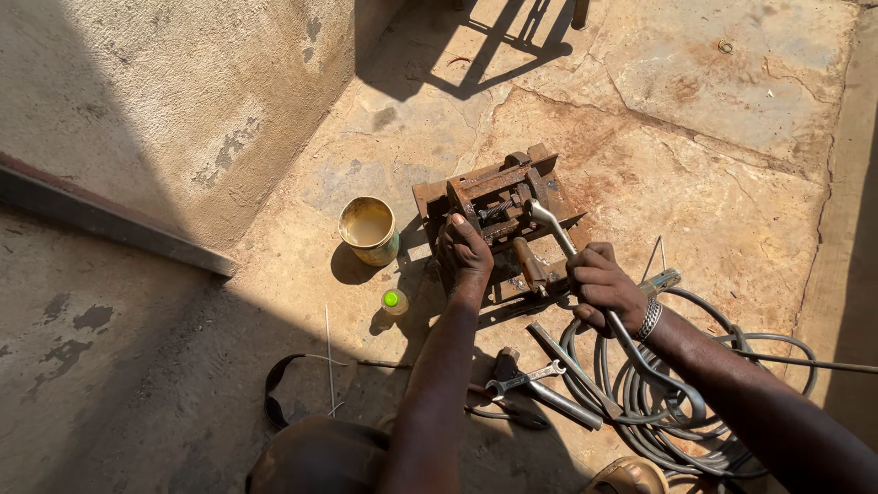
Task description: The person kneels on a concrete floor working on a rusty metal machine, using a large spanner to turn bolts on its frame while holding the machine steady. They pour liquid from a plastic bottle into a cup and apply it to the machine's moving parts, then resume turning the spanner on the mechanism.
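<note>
Gripping: right hand (pixel 604 288) wrapped tight round the grey metal rod (pixel 585 274); left hand (pixel 464 252) pressed flat, fingers curled, on the rusty jig (pixel 498 215), whether it clasps any part cannot be told
Hidden: jig's near edge lies under both hands; rod's lower end is lost among the cable loops; dark rounded shape at the bottom edge is cut off
Rod: bent, pale grey, its upper tip seated in the jig's middle, running down-right through the fist
Jig: brown, rusted steel block with bars and a bolt, sitting on the stone floor (pixel 732 183) just right of the tin can (pixel 369 229)
Nearby: small green-capped bottle (pixel 394 301) below the can; spanner (pixel 526 377) and pliers between the forearms; coiled grey cable (pixel 677 402) under the right wrist
Edges: plastered wall (pixel 183 110) close on the left; open sunlit floor beyond and right of the jig
</note>
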Motion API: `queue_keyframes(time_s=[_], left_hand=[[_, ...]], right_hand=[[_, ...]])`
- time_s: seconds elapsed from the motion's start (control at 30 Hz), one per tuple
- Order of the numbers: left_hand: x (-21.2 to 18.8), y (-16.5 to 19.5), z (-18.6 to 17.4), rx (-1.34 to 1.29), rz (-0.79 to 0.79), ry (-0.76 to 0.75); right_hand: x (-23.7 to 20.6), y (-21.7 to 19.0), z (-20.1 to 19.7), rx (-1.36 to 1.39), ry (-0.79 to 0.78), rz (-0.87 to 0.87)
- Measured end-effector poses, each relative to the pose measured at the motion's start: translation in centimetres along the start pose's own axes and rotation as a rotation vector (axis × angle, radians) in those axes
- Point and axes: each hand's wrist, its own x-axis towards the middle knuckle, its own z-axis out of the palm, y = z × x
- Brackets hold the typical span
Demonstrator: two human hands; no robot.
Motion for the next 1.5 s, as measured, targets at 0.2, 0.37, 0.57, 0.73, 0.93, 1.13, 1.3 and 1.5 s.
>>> queue_keyframes(time_s=[0.2,0.37,0.57,0.73,0.93,1.13,1.3,1.5], left_hand=[[0.5,1.7,-0.8,0.037,-0.134,-0.079],[0.8,2.6,-1.6,0.071,-0.192,-0.069],[0.6,2.9,-2.1,0.174,0.03,0.084],[0.8,3.6,-2.6,0.073,-0.082,0.008],[1.2,4.5,-2.8,-0.015,-0.044,0.03],[1.5,4.9,-2.8,0.0,-0.089,-0.002],[1.3,5.4,-3.4,0.013,-0.07,-0.013],[1.2,5.4,-3.4,0.011,-0.059,-0.029]], right_hand=[[10.3,3.2,-0.4,0.582,0.476,0.306],[16.9,7.3,-1.4,0.798,0.495,0.726],[20.1,9.9,-0.7,0.785,0.458,0.805],[20.7,11.3,-0.3,0.677,0.432,0.906],[21.2,12.8,0.2,0.666,0.393,0.954],[22.8,13.0,0.7,0.631,0.355,1.053],[23.6,12.7,0.9,0.612,0.323,1.025],[23.7,12.6,1.3,0.543,0.326,1.038]])
